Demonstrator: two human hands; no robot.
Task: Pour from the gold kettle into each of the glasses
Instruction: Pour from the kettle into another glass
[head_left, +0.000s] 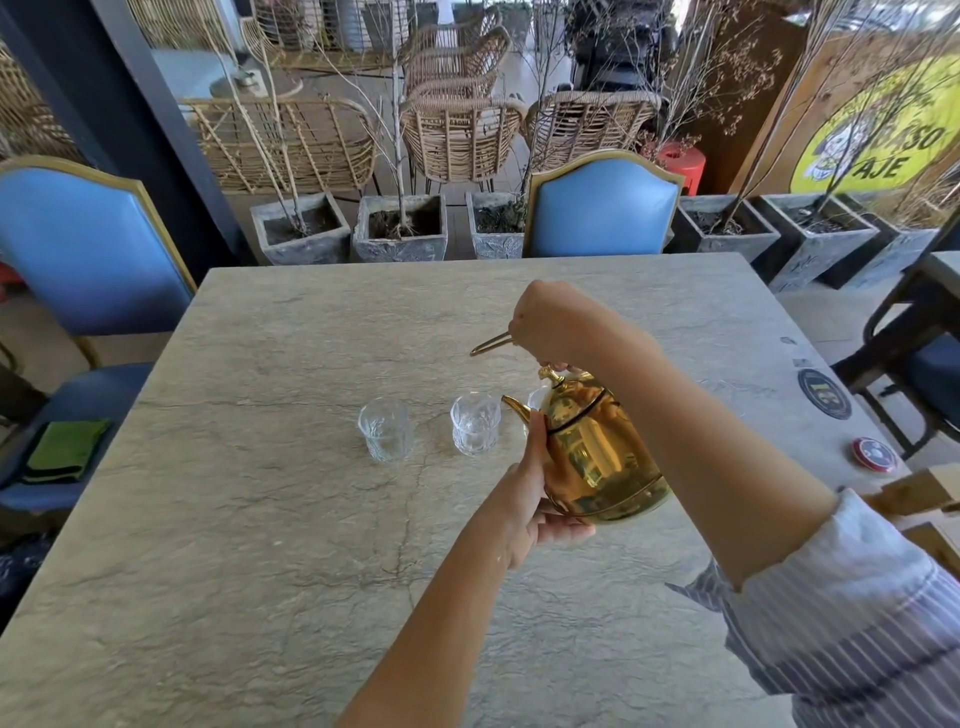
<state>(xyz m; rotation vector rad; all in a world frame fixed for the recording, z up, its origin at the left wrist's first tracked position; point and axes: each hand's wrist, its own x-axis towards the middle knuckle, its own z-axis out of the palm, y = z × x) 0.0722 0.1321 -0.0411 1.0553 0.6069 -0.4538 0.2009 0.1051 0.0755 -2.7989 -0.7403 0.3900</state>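
Observation:
The gold kettle (597, 452) hangs above the stone table (260, 519), tilted to the left. My right hand (550, 322) grips its thin handle from above. My left hand (535, 493) holds the kettle's lower body from the left and underneath. Its spout (515, 405) points at the rim of the middle glass (475, 423). A second clear glass (384, 428) stands to the left, apart from it. A third glass (535, 397) shows only as a sliver behind the kettle's neck. I cannot tell whether liquid is flowing.
Two round coasters, one dark (824, 394) and one red (875, 454), lie near the table's right edge. Blue chairs stand at the left (88, 254) and at the far side (602, 208). A green cloth (65, 449) rests on the left chair's seat. Stone planters line the back.

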